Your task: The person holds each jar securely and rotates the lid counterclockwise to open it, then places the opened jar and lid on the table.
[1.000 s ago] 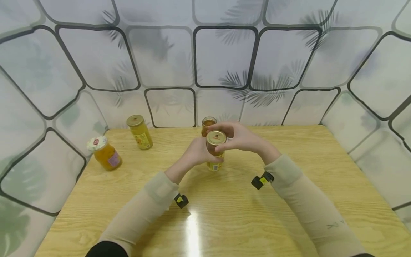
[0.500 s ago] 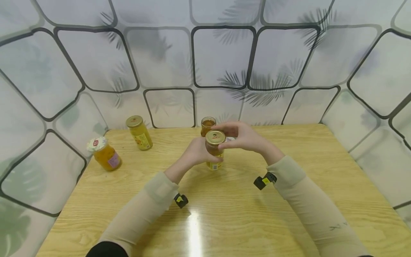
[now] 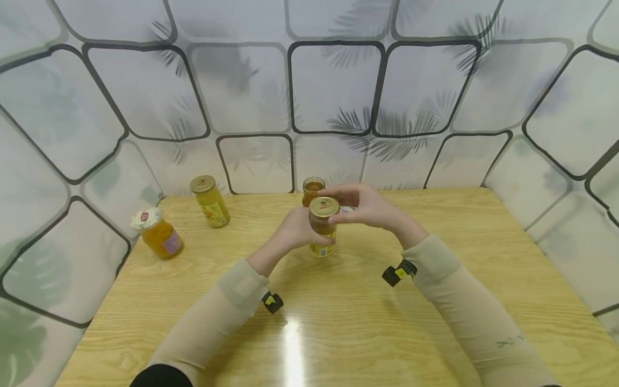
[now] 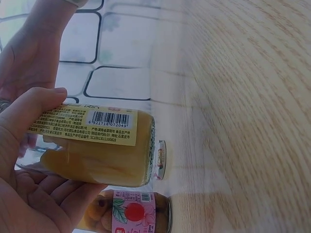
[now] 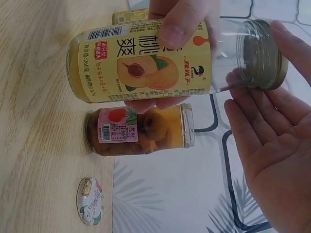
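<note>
In the head view my left hand [image 3: 297, 228] grips a glass jar of peaches [image 3: 322, 244] round its body. Its yellow label, with a peach picture, shows in the right wrist view. The gold lid [image 5: 276, 60] sits on the jar's neck. My right hand [image 3: 369, 207] reaches round that lid, with thumb and extended fingers on opposite sides and the palm apart from it. Just behind stands a lidless jar of brown round fruit [image 5: 150, 130] with a pink label. A loose white patterned lid [image 5: 90, 201] lies on the table beside it.
On the table's left stand a yellow jar [image 3: 213, 203] with a gold lid and an orange jar [image 3: 163, 237] with a white lid. The wooden table [image 3: 348, 322] meets a patterned wall [image 3: 256, 161] at the back and both sides.
Since a second ago my right hand has shifted slightly right, baring more of the gold lid and the loose lid behind. My left hand keeps its grip. Little differs over the last half second.
</note>
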`<state>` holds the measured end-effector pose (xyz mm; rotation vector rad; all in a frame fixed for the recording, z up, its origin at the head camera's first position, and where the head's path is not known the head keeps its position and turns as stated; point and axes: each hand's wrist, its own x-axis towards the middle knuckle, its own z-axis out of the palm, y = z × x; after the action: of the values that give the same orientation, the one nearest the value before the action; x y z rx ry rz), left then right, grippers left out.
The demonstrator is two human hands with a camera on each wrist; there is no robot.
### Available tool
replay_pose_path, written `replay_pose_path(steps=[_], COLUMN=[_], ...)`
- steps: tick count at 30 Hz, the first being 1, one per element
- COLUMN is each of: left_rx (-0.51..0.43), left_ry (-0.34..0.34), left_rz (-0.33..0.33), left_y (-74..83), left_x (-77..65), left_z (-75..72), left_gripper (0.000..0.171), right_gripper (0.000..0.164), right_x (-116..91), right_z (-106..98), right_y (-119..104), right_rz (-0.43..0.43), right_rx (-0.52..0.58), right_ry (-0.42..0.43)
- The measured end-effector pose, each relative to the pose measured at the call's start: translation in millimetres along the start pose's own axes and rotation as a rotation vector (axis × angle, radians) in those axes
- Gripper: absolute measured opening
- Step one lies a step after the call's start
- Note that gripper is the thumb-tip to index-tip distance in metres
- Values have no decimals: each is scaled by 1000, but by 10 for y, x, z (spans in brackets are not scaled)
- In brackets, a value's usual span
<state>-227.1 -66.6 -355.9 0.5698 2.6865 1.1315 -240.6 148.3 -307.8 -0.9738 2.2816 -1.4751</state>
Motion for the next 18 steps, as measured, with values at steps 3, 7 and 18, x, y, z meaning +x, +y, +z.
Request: replay_pose_path(steps=[3, 7, 18], left_rx=[9, 13, 26], left_ry=[-1, -6, 1], left_rz=[-3, -13, 4], left_y=[-1, -4, -9], left_x=[8, 17, 39], left_z=[1, 0, -19], left_gripper=[63, 62, 57], right_gripper=[60, 59, 62], right_x=[-4, -9, -14], right_z=[-8, -14, -64], right_y=[-8, -18, 19], right_rz=[-3, 0, 24], right_rx=[-3, -1, 21], right_ry=[3, 16, 45])
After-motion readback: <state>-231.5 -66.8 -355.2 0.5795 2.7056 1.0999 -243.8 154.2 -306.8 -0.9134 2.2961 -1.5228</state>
